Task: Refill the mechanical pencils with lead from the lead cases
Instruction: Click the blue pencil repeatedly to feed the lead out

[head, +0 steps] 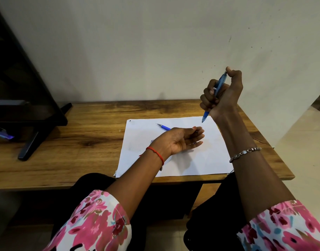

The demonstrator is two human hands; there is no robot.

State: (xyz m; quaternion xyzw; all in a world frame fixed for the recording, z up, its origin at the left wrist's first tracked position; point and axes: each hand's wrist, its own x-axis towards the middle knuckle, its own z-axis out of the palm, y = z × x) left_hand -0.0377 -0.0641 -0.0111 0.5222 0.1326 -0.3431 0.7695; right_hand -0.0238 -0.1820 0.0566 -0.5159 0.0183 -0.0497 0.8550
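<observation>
My right hand [222,95] is raised above the table's right side, fist shut on a blue mechanical pencil [219,86]; the thumb sits on its top end and the tip points down toward the white paper [200,160]. My left hand [181,140] rests palm-up on the paper with fingers loosely apart, nothing clearly in it. A second blue mechanical pencil [163,127] lies on the paper just behind the left hand, its tip pointing left; most of it is hidden by the hand. A small pale object peeks out at the wrist, too hidden to identify. No lead case shows clearly.
The paper lies on a wooden table [83,142] against a grey wall. A dark monitor on its black stand [34,138] fills the left side, with a bluish item [3,134] beneath it. Tiled floor lies beyond the table's right edge.
</observation>
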